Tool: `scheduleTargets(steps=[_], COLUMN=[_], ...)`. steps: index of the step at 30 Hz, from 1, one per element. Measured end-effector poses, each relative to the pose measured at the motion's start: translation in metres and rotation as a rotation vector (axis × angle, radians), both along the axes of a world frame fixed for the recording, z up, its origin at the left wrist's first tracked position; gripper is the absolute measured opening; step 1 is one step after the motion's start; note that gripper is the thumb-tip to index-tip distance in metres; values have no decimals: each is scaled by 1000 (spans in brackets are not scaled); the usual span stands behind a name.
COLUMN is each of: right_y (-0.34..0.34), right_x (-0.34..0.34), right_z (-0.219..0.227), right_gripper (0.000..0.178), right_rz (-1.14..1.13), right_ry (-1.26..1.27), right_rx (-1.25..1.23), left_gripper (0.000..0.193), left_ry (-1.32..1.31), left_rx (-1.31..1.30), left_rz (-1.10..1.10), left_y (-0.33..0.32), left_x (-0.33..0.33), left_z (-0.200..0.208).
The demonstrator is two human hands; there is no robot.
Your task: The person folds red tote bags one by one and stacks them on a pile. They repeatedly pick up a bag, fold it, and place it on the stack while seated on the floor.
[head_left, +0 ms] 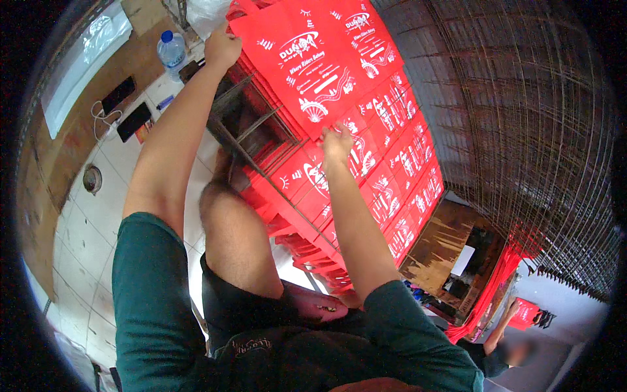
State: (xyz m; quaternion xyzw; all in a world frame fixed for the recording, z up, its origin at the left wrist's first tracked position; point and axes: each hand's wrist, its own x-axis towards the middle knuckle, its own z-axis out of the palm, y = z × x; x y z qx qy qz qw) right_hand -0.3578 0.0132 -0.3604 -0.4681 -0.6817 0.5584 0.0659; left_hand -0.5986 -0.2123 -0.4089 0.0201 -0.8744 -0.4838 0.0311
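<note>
A red tote bag (313, 59) with white print lies over the wire rack in front of me. Its far left corner is pinched in my left hand (223, 47), near the bag's handles. At the near edge of the same bag, the fingers of my right hand (337, 142) are closed on the red fabric. More red printed bags (398, 157) lie in overlapping rows to the right and below, covering much of the wire rack (251, 111). Bare rack wires show between my two arms.
Raised wire racks (509, 98) stand stacked on the right. A water bottle (171, 52) and phones (135, 122) lie left, on or near the tiled floor. A wooden board (439, 238) sits lower right, where another person's arm (501, 326) reaches toward a red bag (524, 315).
</note>
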Motion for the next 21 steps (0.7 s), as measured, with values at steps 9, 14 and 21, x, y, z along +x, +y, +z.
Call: scheduleTargets(steps=[9,14,21], right_y=[20,48,124], right_x=[98,193,373], right_z=[25,79,139], right_gripper=[47,44,43], right_rz=[-7,-114,-212], right_ry=[128,103,208], right_rx=[46,128,396], left_gripper=[55,76,63], left_ry=[-118,130,276], left_rx=[-147,-78,172], left_rz=[60,145,-12], left_y=[-2,-26,-69], left_x=[17,38,167], left_z=[32,39,77])
